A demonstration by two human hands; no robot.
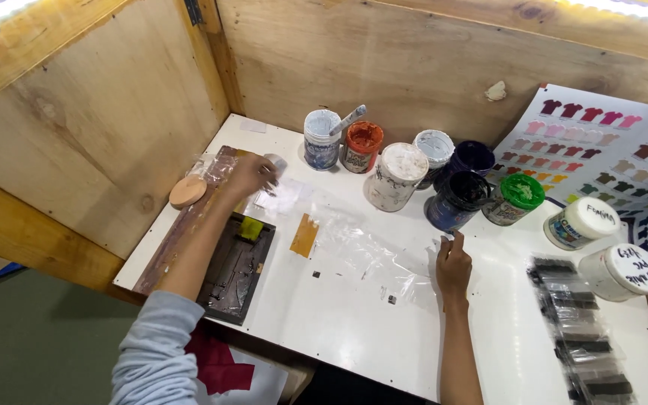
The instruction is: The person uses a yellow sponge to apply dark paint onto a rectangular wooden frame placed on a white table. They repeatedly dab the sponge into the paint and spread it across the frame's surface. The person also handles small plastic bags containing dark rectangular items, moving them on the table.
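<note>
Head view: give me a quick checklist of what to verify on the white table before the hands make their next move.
1. Left hand on the small white piece: ok, touching it near the table's back-left.
2. Right hand free: cannot tell, fingertips pinched near the dark blue jar.
3. Clear plastic sheet flat: not ok, wrinkled.
4. Open jars upright: ok, orange jar and the dark blue one stand.
5. Black tray on table: ok, at front edge.

left hand [250, 174]: covers what your fingers pinch (too blurred to tell) | colour chart [601, 150]: cut by right edge | small dark bits [391, 299]: too small to identify
</note>
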